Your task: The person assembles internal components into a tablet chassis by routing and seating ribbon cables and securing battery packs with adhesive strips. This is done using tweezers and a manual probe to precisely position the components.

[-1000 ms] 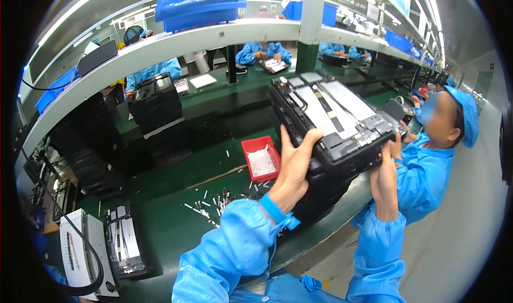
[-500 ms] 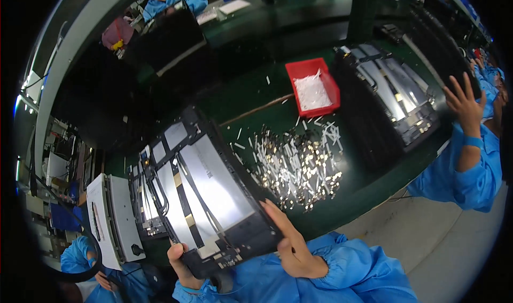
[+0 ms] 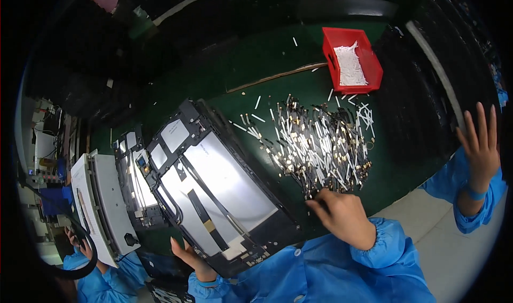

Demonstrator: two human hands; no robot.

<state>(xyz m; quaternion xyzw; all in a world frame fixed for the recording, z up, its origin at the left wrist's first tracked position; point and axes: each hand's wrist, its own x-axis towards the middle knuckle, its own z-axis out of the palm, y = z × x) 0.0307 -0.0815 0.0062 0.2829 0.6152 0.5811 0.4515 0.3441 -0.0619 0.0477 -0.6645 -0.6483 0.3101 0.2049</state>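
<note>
A black device chassis with silver battery panels lies in front of me, its near end over the table's edge. My left hand is at its lower left side, thumb and finger apart; the other fingers are partly hidden. To the right is a pile of short cables, dark with white strips and gold-coloured ends. At the pile's near edge, my right hand pinches the dark end of a cable. A second chassis sits left of the first one.
A red bin holding white strips stands behind the pile. Dark stacked panels rise at the right, where another person's hand is raised. A white-and-grey box with paper on it is at the left, near another person's hand.
My right hand has left the chassis and moved to the cable pile. The chassis now lies lower, and my left thumb has come off its corner. The whole view has shifted.
</note>
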